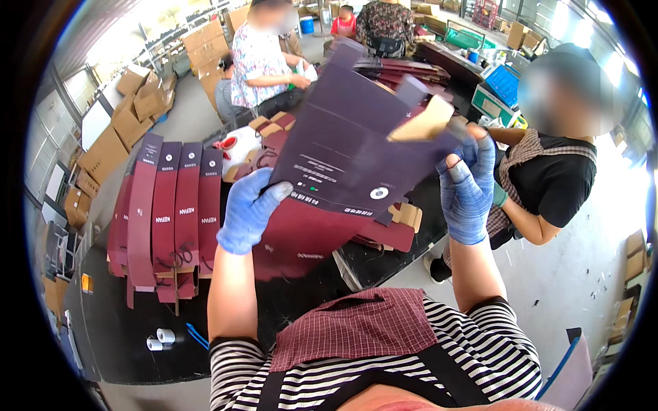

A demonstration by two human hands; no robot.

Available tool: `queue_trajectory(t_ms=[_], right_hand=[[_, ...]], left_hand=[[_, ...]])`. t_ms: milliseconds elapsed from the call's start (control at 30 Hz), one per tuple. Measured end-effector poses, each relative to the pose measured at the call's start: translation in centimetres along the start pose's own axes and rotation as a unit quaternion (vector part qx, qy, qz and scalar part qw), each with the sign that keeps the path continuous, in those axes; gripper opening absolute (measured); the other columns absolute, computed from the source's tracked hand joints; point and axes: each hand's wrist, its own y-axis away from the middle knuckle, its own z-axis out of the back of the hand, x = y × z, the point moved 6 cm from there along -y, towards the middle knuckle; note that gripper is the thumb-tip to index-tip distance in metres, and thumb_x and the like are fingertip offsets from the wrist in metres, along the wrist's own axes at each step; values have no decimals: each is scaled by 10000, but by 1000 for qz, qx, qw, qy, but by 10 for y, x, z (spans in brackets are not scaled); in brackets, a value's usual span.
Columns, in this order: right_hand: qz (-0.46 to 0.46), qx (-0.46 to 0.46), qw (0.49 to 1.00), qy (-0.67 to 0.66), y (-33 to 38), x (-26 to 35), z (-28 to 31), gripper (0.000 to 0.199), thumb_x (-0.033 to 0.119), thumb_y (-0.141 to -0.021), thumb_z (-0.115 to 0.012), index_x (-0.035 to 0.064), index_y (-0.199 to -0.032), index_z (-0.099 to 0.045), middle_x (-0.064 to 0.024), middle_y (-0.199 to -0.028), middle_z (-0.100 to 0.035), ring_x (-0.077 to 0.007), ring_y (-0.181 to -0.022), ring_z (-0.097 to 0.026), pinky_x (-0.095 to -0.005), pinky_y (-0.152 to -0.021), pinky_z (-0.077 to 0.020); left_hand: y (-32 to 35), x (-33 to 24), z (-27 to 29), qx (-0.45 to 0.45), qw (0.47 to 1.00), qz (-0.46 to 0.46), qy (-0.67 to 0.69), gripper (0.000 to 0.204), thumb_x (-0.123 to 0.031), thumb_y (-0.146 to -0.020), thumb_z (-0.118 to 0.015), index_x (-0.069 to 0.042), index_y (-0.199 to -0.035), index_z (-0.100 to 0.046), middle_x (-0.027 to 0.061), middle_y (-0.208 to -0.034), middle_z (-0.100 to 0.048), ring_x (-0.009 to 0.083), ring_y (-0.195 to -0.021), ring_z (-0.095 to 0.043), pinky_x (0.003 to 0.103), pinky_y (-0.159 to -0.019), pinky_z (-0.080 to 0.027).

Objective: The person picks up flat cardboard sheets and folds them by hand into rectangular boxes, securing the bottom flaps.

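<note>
In front of me is a partly flattened cardboard box, dark purple with a maroon lower panel and a tan inner flap sticking up at its right end. My left hand, in a blue knit glove with bare fingertips, grips the box's left edge, thumb on the printed face. At the right end, my right hand, gloved alike, has its thumb and fingers closed on the corner by the flap. The flap tips there are blurred. Beside my left hand stands a row of maroon folded boxes on the black table.
Two white rolls and a blue strip lie on the near table. A red-and-white tape roll is behind the box. A co-worker in a checked apron stands close on my right. Brown cartons are piled far left.
</note>
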Motion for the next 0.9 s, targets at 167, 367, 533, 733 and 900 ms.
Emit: queue_trajectory(t_ms=[167, 367, 533, 733, 900], right_hand=[[-143, 83, 982, -95, 5, -19, -46, 818, 185, -952, -693, 110, -1620, -228, -207, -1536, -422, -306, -1369, -483, -459, -1133, -414], [-185, 148, 971, 23, 45, -37, -108, 791, 296, -954, -706, -15, -1556, -298, -135, -1423, -498, -202, -1314, -451, -345, -1142, -341], [-210, 209, 955, -8, 51, -47, -125, 919, 448, -893, -767, -3, -1546, -304, -138, -1434, -483, -217, -1335, -432, -358, -1153, -332], [-227, 280, 930, -69, 53, -69, -129, 1286, 662, -732, -834, 9, -1612, -160, -155, -1573, -350, -260, -1473, -300, -401, -1219, -233], [-221, 298, 923, -105, 54, -65, -137, 1434, 696, -631, -880, 7, -1623, -107, -163, -1611, -292, -270, -1502, -261, -412, -1232, -220]], left_hand=[[40, -41, 15, -178, 977, -1, 115, 223, -175, -995, -671, 2, -1120, -723, -5, -959, -704, 75, -872, -583, 256, -807, -486], [97, -41, -4, -229, 954, -17, 196, 392, -204, -1010, -621, -16, -1353, -595, 8, -1225, -640, 97, -1080, -566, 301, -973, -476], [119, -34, -5, -170, 958, -11, 231, 559, -303, -1012, -633, -12, -1461, -471, 43, -1323, -602, 137, -1173, -560, 333, -1066, -434], [132, -18, -17, -128, 951, -5, 281, 642, -357, -977, -707, -36, -1476, -462, 58, -1406, -572, 173, -1298, -526, 357, -1138, -392], [136, -13, -18, -130, 939, -4, 318, 619, -288, -974, -725, -48, -1480, -460, 60, -1419, -567, 178, -1310, -530, 360, -1147, -395]])
